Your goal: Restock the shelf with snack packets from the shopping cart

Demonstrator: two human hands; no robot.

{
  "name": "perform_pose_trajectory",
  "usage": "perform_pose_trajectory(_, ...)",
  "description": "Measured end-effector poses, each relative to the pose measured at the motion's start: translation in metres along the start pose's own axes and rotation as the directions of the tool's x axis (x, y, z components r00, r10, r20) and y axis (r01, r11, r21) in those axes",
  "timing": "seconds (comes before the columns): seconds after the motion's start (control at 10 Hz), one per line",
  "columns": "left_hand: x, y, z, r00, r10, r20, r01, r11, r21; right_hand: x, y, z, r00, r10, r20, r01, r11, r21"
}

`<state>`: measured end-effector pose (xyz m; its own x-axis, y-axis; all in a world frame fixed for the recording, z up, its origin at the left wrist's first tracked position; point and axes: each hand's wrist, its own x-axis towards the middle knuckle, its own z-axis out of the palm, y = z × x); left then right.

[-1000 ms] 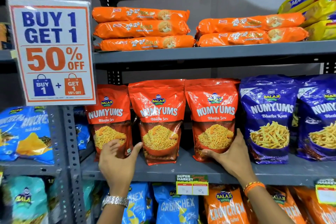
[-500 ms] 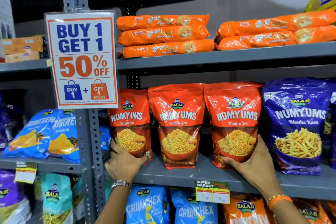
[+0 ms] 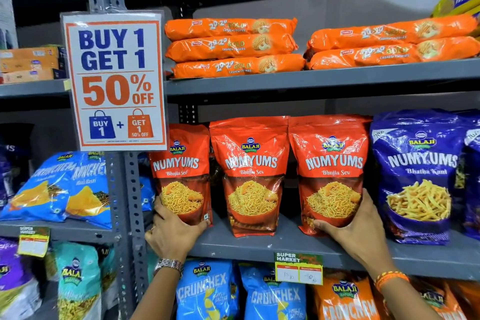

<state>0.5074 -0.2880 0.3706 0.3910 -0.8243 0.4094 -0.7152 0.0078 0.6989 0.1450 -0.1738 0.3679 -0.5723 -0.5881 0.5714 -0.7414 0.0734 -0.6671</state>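
Observation:
Three red Numyums Bhujia Sev packets stand upright in a row on the grey middle shelf (image 3: 259, 247). My left hand (image 3: 174, 234) grips the bottom of the left red packet (image 3: 181, 169), which stands a little further back. My right hand (image 3: 355, 226) holds the lower right corner of the right red packet (image 3: 332, 169). The middle red packet (image 3: 250, 171) stands untouched between them. No shopping cart is in view.
Blue Numyums Bhatha Kani packets (image 3: 420, 174) stand right of my right hand. Orange cookie rolls (image 3: 233, 47) lie on the shelf above. A 50% off sign (image 3: 114, 80) hangs on the grey upright (image 3: 127, 215). Crunchex packets (image 3: 207, 291) fill the shelf below; a price tag (image 3: 298, 267) sits on the edge.
My left hand has closed around the bottom of the left red packet. My right hand stays on the right packet. The view has shifted left and slightly down.

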Motion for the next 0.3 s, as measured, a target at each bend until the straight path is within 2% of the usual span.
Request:
perform_pose_trajectory(0.1,-0.010,0.002,0.000,0.999,0.001,-0.034,-0.003,0.998,-0.066,-0.003,-0.005,-0.004,1.000,0.011,0.023,-0.012,1.000,0.019)
perform_pose_trajectory(0.2,-0.049,0.022,-0.001,0.959,0.174,-0.223,-0.221,0.953,-0.209,-0.017,-0.002,-0.018,0.999,0.013,-0.030,-0.011,0.997,0.079)
perform_pose_trajectory(0.3,-0.071,0.048,-0.014,0.829,0.355,-0.432,-0.481,0.847,-0.225,-0.027,-0.009,-0.033,0.980,-0.060,-0.192,0.061,0.998,0.002)
